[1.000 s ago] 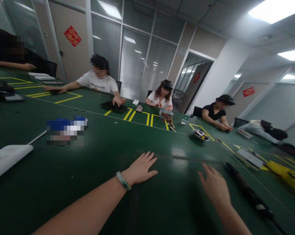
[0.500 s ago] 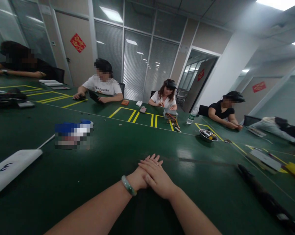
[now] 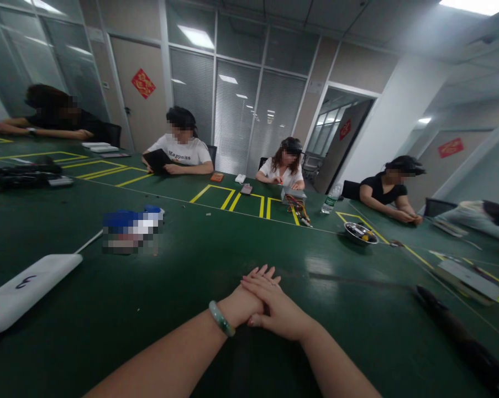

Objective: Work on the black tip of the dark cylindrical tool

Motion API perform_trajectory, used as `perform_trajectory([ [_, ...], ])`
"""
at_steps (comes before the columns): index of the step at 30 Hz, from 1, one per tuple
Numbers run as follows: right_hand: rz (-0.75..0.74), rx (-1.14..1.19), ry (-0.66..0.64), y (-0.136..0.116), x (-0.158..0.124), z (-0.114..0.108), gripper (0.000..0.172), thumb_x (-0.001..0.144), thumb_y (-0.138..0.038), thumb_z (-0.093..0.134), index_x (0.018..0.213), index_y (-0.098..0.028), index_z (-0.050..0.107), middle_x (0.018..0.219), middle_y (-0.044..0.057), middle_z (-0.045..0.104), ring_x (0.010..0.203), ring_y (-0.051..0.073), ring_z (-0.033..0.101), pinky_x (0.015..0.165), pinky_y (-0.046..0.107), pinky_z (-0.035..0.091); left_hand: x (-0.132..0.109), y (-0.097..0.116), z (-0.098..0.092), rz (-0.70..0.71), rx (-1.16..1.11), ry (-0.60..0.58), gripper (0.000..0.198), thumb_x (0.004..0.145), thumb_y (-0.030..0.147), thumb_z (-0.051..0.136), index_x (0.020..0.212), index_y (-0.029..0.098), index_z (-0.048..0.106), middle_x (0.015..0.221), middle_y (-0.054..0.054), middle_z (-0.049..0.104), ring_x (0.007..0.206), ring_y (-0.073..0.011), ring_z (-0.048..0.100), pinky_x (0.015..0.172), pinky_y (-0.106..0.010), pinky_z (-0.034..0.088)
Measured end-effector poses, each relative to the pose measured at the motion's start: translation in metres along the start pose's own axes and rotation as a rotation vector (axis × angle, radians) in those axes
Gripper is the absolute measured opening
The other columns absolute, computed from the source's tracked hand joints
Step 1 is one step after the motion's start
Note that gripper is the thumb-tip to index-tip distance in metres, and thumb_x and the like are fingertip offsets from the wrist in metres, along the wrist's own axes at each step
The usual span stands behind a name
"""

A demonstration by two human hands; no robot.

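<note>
On the green tabletop (image 3: pixel 158 301) in front of me, my left hand (image 3: pixel 243 304) rests with its fingers stretched out and a jade-coloured bangle (image 3: pixel 221 319) round its wrist. Across the back of it lies my right hand (image 3: pixel 280 309), fingers extended and close together, thumb set apart near the left wrist. The upper hand covers much of the lower one. Neither holds an object. To the left is a white power bank (image 3: pixel 33 287) marked 3, its white cable (image 3: pixel 89 242) running to a blurred-out blue and white item (image 3: pixel 133 226).
Across the table sit several people, one with a dark tablet (image 3: pixel 158 161). A metal bowl (image 3: pixel 360 233) of small parts and a water bottle (image 3: pixel 331 199) stand right of centre. Coloured wires (image 3: pixel 299 209) hang from a grey box (image 3: pixel 294 194). A long black object (image 3: pixel 456 331) lies at right.
The view has shifted, so most things appear farther right. My right thumb has spread away from its fingers. The person in the white lettered shirt now has both hands near the tablet.
</note>
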State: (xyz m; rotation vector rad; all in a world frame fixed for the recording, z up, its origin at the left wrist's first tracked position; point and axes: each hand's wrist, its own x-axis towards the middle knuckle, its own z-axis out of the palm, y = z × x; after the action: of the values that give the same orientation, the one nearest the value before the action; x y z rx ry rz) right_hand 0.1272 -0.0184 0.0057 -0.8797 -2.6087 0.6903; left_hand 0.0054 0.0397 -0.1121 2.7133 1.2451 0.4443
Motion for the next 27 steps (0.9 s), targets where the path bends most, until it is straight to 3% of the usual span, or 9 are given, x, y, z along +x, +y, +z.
perform_trajectory([
  [7, -0.033, 0.028, 0.038, 0.007, 0.002, 0.000, 0.073, 0.082, -0.055, 0.068, 0.144, -0.029, 0.041, 0.146, 0.007, 0.042, 0.137, 0.026, 0.031, 0.117, 0.045, 0.018, -0.011, -0.005, -0.008, 0.071, 0.019, 0.007, 0.106, 0.059, 0.037, 0.076, 0.150, 0.031, 0.022, 0.158, -0.004, 0.018, 0.141, -0.0461, 0.016, 0.116, -0.057, 0.015],
  [11, -0.048, 0.053, 0.056, 0.010, 0.003, 0.001, 0.073, 0.080, -0.056, 0.068, 0.143, -0.029, 0.043, 0.144, 0.007, 0.043, 0.136, 0.025, 0.033, 0.116, 0.044, 0.020, -0.016, -0.005, -0.013, 0.133, 0.029, 0.039, 0.096, 0.071, 0.037, 0.068, 0.152, 0.026, 0.019, 0.160, -0.007, 0.011, 0.142, -0.0428, 0.014, 0.116, -0.056, 0.013],
  [17, -0.011, 0.084, 0.053, 0.010, 0.004, 0.000, 0.075, 0.078, -0.061, 0.068, 0.142, -0.029, 0.044, 0.145, 0.008, 0.042, 0.137, 0.027, 0.032, 0.116, 0.046, 0.020, -0.010, 0.000, -0.019, 0.071, 0.042, -0.083, 0.088, 0.077, 0.040, 0.065, 0.152, 0.026, 0.020, 0.160, -0.008, 0.005, 0.145, -0.0381, 0.006, 0.116, -0.055, 0.013],
  [20, 0.002, 0.080, 0.040, 0.007, 0.003, 0.000, 0.075, 0.079, -0.061, 0.067, 0.143, -0.029, 0.042, 0.147, 0.008, 0.039, 0.138, 0.027, 0.030, 0.116, 0.045, 0.021, -0.012, 0.005, -0.035, 0.056, 0.028, -0.158, 0.088, 0.078, 0.038, 0.064, 0.152, 0.023, 0.019, 0.159, -0.009, 0.003, 0.145, -0.0378, 0.005, 0.115, -0.056, 0.011],
  [23, 0.073, -0.001, 0.039, 0.007, -0.002, -0.007, 0.066, 0.087, -0.055, 0.061, 0.144, -0.031, 0.040, 0.149, 0.006, 0.037, 0.137, 0.026, 0.031, 0.115, 0.044, 0.023, -0.021, 0.010, -0.059, 0.120, -0.040, -0.109, 0.081, 0.086, 0.043, 0.055, 0.153, 0.023, 0.015, 0.159, -0.009, 0.008, 0.145, -0.0341, 0.007, 0.116, -0.053, 0.011],
  [25, 0.186, -0.108, 0.107, 0.016, -0.012, -0.020, 0.057, 0.093, -0.048, 0.052, 0.145, -0.032, 0.038, 0.149, 0.004, 0.037, 0.137, 0.024, 0.032, 0.115, 0.044, 0.025, -0.027, 0.013, -0.074, 0.108, -0.113, -0.042, 0.066, 0.094, 0.045, 0.042, 0.152, 0.028, 0.016, 0.159, -0.005, 0.014, 0.146, -0.0283, 0.013, 0.117, -0.049, 0.014],
  [27, 0.354, -0.241, 0.273, 0.037, -0.032, -0.039, 0.057, 0.094, -0.046, 0.044, 0.147, -0.028, 0.034, 0.149, 0.004, 0.036, 0.136, 0.024, 0.033, 0.113, 0.044, 0.028, -0.030, 0.016, -0.087, 0.055, -0.174, -0.023, 0.060, 0.097, 0.052, 0.034, 0.151, 0.028, 0.023, 0.158, -0.005, 0.018, 0.145, -0.0272, 0.014, 0.117, -0.047, 0.015],
])
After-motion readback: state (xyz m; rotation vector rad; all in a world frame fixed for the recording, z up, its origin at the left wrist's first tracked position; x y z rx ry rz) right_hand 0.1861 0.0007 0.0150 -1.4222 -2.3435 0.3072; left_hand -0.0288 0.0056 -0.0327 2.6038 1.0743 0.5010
